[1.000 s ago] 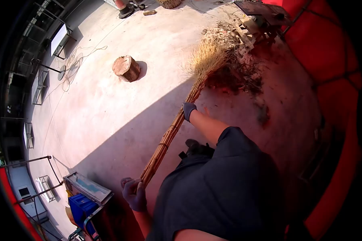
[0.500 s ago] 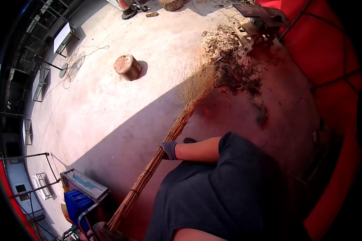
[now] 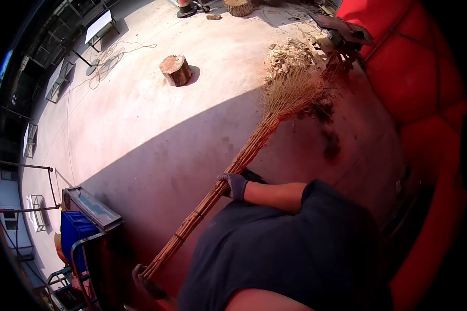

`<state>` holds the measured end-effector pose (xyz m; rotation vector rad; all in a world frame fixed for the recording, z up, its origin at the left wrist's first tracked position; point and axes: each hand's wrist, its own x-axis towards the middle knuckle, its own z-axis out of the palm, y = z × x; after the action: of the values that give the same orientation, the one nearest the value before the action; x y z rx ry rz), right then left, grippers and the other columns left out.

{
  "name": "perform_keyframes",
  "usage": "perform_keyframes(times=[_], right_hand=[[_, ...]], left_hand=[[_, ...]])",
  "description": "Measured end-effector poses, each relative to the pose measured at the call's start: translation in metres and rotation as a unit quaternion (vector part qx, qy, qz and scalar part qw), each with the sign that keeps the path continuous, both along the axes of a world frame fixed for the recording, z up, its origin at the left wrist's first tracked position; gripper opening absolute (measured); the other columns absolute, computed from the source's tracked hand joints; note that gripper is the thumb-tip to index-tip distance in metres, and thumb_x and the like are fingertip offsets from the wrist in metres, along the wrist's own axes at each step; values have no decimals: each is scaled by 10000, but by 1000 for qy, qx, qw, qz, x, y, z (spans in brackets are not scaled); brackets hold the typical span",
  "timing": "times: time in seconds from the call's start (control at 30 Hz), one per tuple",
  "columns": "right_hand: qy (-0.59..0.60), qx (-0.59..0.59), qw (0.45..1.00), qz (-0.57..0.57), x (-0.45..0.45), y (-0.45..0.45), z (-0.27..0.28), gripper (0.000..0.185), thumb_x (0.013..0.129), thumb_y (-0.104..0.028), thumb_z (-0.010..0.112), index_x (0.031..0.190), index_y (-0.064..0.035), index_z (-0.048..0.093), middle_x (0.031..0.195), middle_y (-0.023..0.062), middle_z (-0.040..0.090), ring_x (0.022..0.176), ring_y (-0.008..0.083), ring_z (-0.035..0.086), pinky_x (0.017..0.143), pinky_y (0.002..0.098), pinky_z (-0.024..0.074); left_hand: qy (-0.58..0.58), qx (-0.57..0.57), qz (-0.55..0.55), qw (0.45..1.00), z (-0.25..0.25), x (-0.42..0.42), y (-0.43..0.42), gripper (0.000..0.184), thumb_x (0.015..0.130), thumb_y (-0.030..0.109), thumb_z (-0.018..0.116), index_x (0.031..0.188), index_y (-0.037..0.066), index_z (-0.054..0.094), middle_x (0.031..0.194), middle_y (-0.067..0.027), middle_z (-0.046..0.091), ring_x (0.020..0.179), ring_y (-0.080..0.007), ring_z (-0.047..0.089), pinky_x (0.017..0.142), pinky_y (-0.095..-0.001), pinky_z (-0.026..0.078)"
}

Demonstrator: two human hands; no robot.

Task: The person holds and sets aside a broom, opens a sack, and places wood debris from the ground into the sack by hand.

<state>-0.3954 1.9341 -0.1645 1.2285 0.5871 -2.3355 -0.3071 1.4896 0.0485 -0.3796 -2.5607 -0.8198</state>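
Observation:
My right hand [image 3: 235, 185], in a grey glove, is closed around the middle of a long broom [image 3: 205, 206] made of bundled stalks. Near the lower left, my left hand [image 3: 144, 280], also gloved and in shadow, grips the end of the handle. The broom slants up to the right. Its spread bristles [image 3: 291, 94] lie over a heap of wood chips and dark debris [image 3: 288, 58], hiding part of it.
A cut log [image 3: 175, 70] stands on the sunlit concrete, with another log [image 3: 238, 6] farther back. A machine with a metal top [image 3: 342, 31] stands beside the heap. Red fabric [image 3: 415, 62] hangs at right. A blue bin [image 3: 78, 233] and metal frame are at lower left.
The broom's bristles have moved right, across the debris heap, and both hands have shifted with the handle. The debris lies more under the bristles. The camera view has shifted somewhat.

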Motion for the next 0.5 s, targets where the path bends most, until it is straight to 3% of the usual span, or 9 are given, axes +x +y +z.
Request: perform_keyframes(times=[0.07, 0.13, 0.27, 0.3, 0.37, 0.4, 0.43, 0.47, 0.5], right_hand=[[-30, -67, 993, -88, 26, -12, 1, 159, 932, -255, 539, 858, -139, 617, 869, 41, 653, 815, 225, 642, 750, 378, 564], [-51, -102, 983, -142, 52, -18, -11, 134, 914, -268, 583, 895, -140, 618, 922, 35, 640, 870, 242, 619, 818, 452, 544], [-93, -125, 979, -128, 77, -26, 7, 140, 896, -251, 615, 952, -124, 600, 918, 55, 630, 864, 290, 605, 845, 508, 522], [-104, -168, 970, -143, 77, -26, -2, 172, 875, -254, 628, 931, -104, 564, 904, 97, 628, 855, 305, 593, 844, 469, 516], [-109, -177, 972, -110, 72, -27, 0, 182, 858, -262, 620, 918, -101, 558, 892, 90, 632, 855, 284, 603, 851, 462, 520], [-120, -177, 971, -110, 61, -37, 44, 193, 843, -265, 629, 917, -101, 556, 888, 99, 631, 836, 280, 609, 840, 476, 526], [-97, -148, 980, -89, 55, -43, 54, 210, 827, -266, 640, 919, -96, 557, 895, 103, 631, 808, 283, 615, 837, 483, 534], [-135, -185, 968, -104, 47, -36, 14, 220, 819, -260, 650, 929, -92, 563, 911, 100, 633, 811, 287, 619, 846, 484, 536], [-126, -99, 982, -101, 38, -40, 7, 236, 807, -260, 661, 940, -88, 568, 925, 97, 635, 839, 288, 621, 851, 482, 535]], left_hand=[[-95, 270, 3, 958, -25, 27, -21, 481, 919, 365, 570, 1244, 32, 447, 949, -96, 564, 904, -240, 563, 848, -379, 466], [-146, 423, -4, 894, -45, 55, -34, 463, 919, 358, 565, 1217, 19, 462, 965, -88, 545, 911, -216, 541, 841, -363, 452], [-152, 481, 52, 862, -56, 82, -33, 472, 910, 374, 569, 1191, 3, 488, 985, -81, 536, 937, -187, 525, 847, -349, 439], [-138, 486, 87, 859, -52, 81, -29, 499, 901, 398, 577, 1194, 2, 501, 989, -81, 546, 955, -183, 530, 860, -350, 439], [-149, 477, 88, 862, -31, 76, -19, 455, 882, 344, 587, 1177, 2, 531, 1001, -87, 562, 978, -174, 528, 886, -330, 427], [-143, 492, 105, 853, -28, 76, -17, 431, 868, 311, 586, 1164, 0, 542, 1014, -86, 564, 977, -166, 529, 890, -318, 423], [-134, 509, 118, 842, -32, 74, -18, 409, 854, 279, 584, 1152, -1, 554, 1027, -85, 566, 976, -159, 530, 894, -306, 419], [-126, 524, 118, 834, -37, 77, -24, 419, 846, 250, 571, 1182, 1, 548, 1040, -81, 568, 971, -150, 532, 891, -297, 419], [-121, 540, 107, 826, -44, 78, -26, 433, 838, 222, 558, 1212, 3, 542, 1053, -78, 571, 966, -141, 533, 887, -288, 419]])
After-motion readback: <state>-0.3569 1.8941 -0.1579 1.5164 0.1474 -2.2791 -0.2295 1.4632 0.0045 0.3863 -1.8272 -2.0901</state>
